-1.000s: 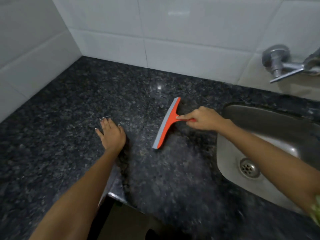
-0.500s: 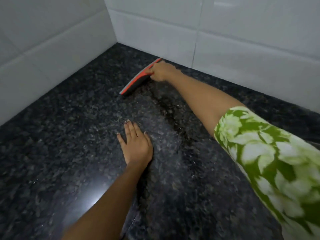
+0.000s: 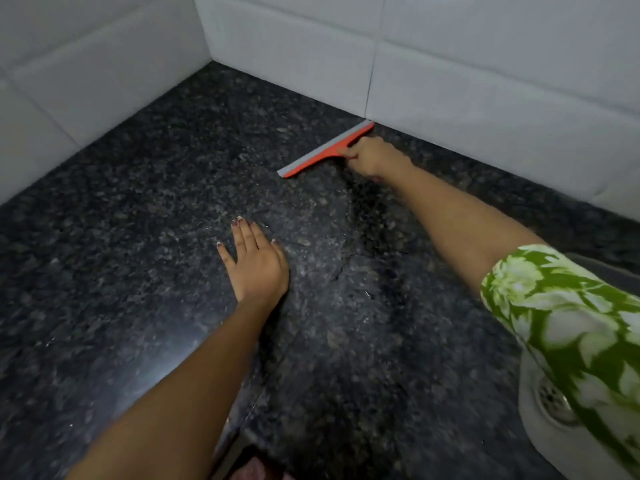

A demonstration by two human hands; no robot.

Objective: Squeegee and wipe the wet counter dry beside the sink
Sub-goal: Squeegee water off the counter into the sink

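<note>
Right grip (image 3: 369, 157) is closed around the handle of the squeegee (image 3: 325, 151), whose blade lies on the desk (image 3: 145, 188) with its far tip touching the tiled wall (image 3: 485, 109). Left grip (image 3: 256, 261) lies flat and open on the desk, holding nothing, apparently bracing the reach.

To do this stroke well, the person should probably keep the blade's whole edge pressed evenly on the stone, tilted slightly toward the pull, and draw it in one steady line from the wall toward the sink (image 3: 550, 403) at lower right, so water is not left in streaks. Overlapping the next stroke would help.

The squeegee is orange with a grey rubber strip, straight and slim. Beside it the dark speckled desk shows a dull, streaky film.
</note>
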